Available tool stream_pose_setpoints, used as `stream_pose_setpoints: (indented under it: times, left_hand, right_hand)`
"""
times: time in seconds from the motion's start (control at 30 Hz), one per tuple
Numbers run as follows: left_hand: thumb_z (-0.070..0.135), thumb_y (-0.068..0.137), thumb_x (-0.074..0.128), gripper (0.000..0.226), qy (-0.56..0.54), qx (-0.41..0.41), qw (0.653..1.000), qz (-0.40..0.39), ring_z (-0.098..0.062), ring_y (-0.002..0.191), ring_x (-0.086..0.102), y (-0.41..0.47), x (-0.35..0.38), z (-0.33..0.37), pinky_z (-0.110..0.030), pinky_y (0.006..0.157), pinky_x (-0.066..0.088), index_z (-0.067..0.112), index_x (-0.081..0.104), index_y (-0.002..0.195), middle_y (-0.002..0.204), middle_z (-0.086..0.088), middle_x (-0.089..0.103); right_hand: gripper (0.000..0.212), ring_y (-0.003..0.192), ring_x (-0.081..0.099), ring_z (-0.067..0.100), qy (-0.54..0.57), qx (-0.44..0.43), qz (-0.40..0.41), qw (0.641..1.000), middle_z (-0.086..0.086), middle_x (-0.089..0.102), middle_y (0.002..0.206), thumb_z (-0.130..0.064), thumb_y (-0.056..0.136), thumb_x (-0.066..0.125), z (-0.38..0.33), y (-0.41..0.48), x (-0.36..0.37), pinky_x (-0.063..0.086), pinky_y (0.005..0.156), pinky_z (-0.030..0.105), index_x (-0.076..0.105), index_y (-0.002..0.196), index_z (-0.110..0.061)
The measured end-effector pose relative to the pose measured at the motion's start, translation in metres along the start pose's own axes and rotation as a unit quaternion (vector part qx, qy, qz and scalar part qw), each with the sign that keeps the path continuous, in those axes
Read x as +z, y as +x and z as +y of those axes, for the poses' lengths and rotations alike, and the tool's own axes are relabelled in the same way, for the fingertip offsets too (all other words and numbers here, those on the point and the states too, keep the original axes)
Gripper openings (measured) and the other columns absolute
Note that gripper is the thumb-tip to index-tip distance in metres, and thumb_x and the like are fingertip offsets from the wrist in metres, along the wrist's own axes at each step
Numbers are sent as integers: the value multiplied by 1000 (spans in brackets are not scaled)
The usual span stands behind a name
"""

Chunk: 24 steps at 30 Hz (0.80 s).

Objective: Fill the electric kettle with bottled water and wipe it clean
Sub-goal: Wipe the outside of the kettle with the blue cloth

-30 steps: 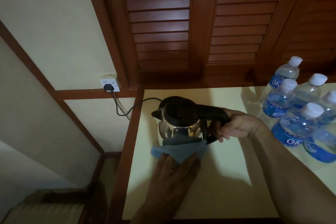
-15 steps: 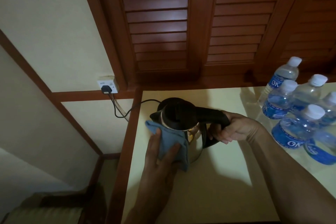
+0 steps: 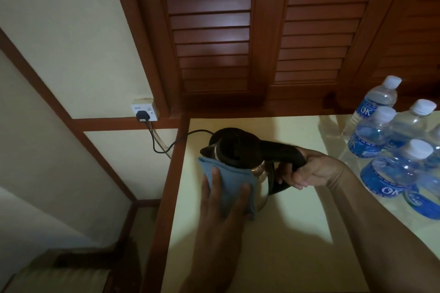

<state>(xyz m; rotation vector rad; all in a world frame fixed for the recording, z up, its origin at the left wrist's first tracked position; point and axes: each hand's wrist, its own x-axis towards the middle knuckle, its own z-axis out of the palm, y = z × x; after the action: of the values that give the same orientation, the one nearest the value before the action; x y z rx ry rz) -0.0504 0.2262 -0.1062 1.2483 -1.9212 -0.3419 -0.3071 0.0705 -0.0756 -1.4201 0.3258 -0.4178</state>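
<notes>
The kettle (image 3: 235,150) is seen at the table's (image 3: 297,257) far left part, near the edge, with its lid shut, its spout to the left and its handle (image 3: 278,150) to the right. It appears to be tipped a little towards the viewer; whether it is lifted off its base cannot be told. The kettle's long line, spout to handle, runs left to right between the two hands.

The handle is gripped by the right hand (image 3: 312,171), the fingers being curled fully round it from the right. A blue cloth (image 3: 229,183) is pressed flat against the steel side nearest the viewer, below the spout, by the left hand (image 3: 221,211); the fingers are kept straight and spread over the cloth, and nothing is pinched. The steel towards the handle is left uncovered.

Wiping is judged to be the step in hand. The uncovered steel lies to the right of the cloth, so a sweep that way, or a turn of the kettle by the handle, is likely called for.

Capped bottles (image 3: 371,135) are grouped well to the right. A cord (image 3: 166,150) is run from behind the kettle to a wall socket (image 3: 144,112).
</notes>
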Motion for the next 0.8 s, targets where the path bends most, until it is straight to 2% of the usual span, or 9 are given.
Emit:
stream_pose_setpoints:
  times: [0.07,0.13,0.23,0.33,0.5,0.6,0.67,0.73,0.8]
  left_hand:
    - [26,87,62,81,93,33,995,2,-45,150,7,-3,10,1,-64,97,48,40,19,155,168,-1,-9]
    - [19,85,62,83,187,84,979,4,-55,145,8,-8,20,-3,-69,93,45,32,21,156,168,-7,-8]
    - [14,103,34,53,221,96,970,26,-55,147,2,-15,29,-5,-71,97,38,27,28,154,165,-8,9]
    - [9,90,64,83,220,95,969,59,-56,147,5,-13,33,-7,-70,98,36,29,18,157,167,-6,6]
    - [26,86,65,97,88,26,994,55,-42,150,7,-9,19,-15,-60,103,33,34,1,158,168,0,-11]
    - [26,87,71,105,3,-69,998,11,-19,154,12,-5,6,-19,-38,117,27,47,-7,154,166,16,-8]
    - [27,89,69,88,-88,-153,984,4,6,144,28,-1,-4,-22,-23,118,31,46,11,153,159,23,22]
    - [39,89,65,69,-118,-196,973,-24,8,129,47,5,-14,-32,-26,109,46,43,29,147,143,22,46]
    - [52,86,56,66,-98,-190,974,-70,2,127,50,11,-26,-42,-23,101,48,43,31,147,141,21,50]
  right_hand:
    - [5,45,35,32,9,8,-3,1000,-6,65,60,-25,84,75,1,-2,-1,28,78,78,80,85,-26]
    - [6,45,36,31,14,12,-4,1000,-5,65,59,-25,83,76,1,-3,-2,17,70,87,81,86,-25]
    - [6,50,53,15,13,14,2,1000,-5,65,59,-24,83,77,2,-4,-1,18,70,84,81,87,-22]
    - [8,52,56,12,20,12,15,1000,-4,64,58,-22,82,78,2,-3,-2,24,74,78,80,89,-18]
    - [8,54,58,8,39,4,8,999,-7,65,61,-24,86,76,-3,0,4,48,84,33,79,92,-21]
    - [18,52,55,11,33,19,9,999,-4,64,59,-22,84,78,-1,0,2,46,85,38,78,97,-11]
    - [51,49,54,13,52,39,21,998,0,62,56,-18,80,80,2,0,-2,43,85,43,61,108,20]
    - [82,48,54,14,72,35,23,997,2,61,54,-17,78,83,4,0,-4,45,85,42,36,118,37]
    - [68,48,54,14,68,22,24,997,2,61,54,-15,79,82,7,0,-1,47,85,41,46,115,31]
